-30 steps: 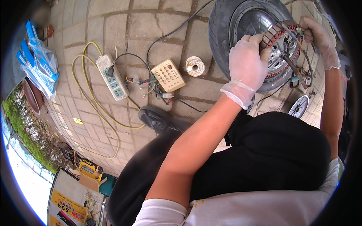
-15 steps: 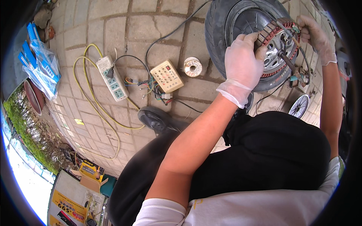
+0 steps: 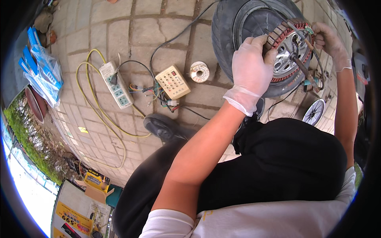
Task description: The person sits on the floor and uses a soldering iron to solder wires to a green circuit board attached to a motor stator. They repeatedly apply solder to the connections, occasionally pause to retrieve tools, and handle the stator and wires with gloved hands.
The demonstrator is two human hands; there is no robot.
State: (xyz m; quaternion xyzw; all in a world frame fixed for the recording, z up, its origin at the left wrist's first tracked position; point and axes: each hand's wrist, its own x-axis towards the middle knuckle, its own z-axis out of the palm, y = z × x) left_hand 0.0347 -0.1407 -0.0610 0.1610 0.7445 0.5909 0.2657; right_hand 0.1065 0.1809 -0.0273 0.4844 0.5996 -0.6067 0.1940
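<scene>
A motor stator (image 3: 279,35) with dark metal teeth, red windings and a silver spoked centre is tilted over a black-tyred wheel (image 3: 223,41). My left hand (image 3: 252,67), in a translucent glove, pinches its near-left rim between thumb and fingers. On the opposite side my right hand (image 3: 330,43), gloved too, has its fingers curled against the rim beside a small green part (image 3: 308,29). A rusty axle (image 3: 304,70) sticks out of the stator's centre toward me, with a cable alongside. How much of the stator rests in the wheel is hidden.
On the paving lie a solder spool (image 3: 199,72), a cream tester box (image 3: 173,82) with loose wires, and a power strip (image 3: 116,87) with a yellow cord. A round spoked cover (image 3: 314,112) lies near my knee. Blue packets in a plastic bag (image 3: 45,73) sit far left.
The view has shifted slightly, so ground items appear a little further left. Both hands keep nearly the same hold on the stator, whose position over the wheel has barely changed.
</scene>
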